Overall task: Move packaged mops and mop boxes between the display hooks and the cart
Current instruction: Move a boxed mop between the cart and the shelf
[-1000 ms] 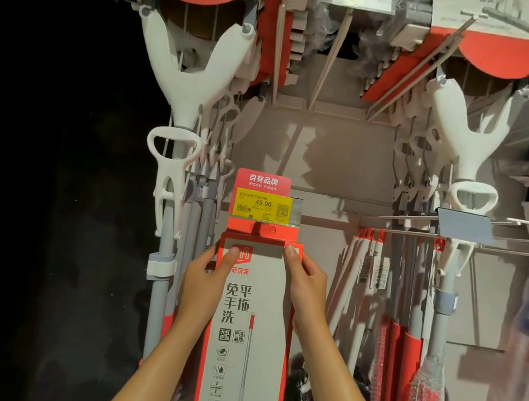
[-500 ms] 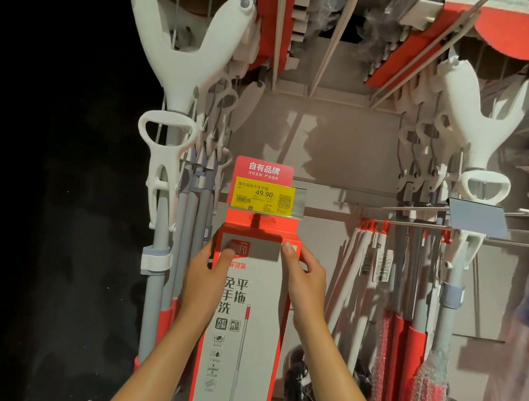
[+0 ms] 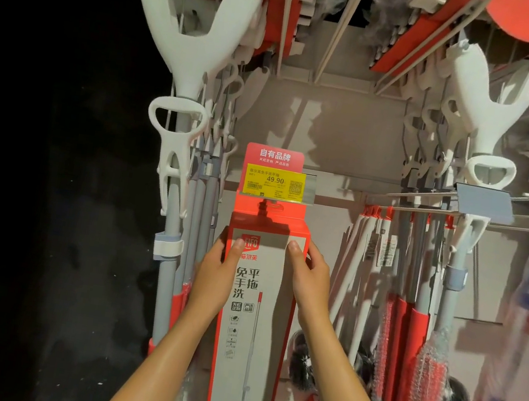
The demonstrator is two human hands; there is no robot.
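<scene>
Your left hand [image 3: 216, 273] and right hand [image 3: 310, 276] clamp the upright mop box [image 3: 255, 319] between them near its top, thumbs on its front. The box hangs directly under the yellow price tag [image 3: 274, 183] at 12 o'clock, with hanging mops [image 3: 180, 160] at 9 o'clock.

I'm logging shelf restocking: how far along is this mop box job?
Done: several packaged mops already hang on the hooks at the right. In hand: the left hand and right hand grip the red-and-white mop box near its top, under the yellow price tag. Left: can't judge, the cart isn't visible.
</scene>
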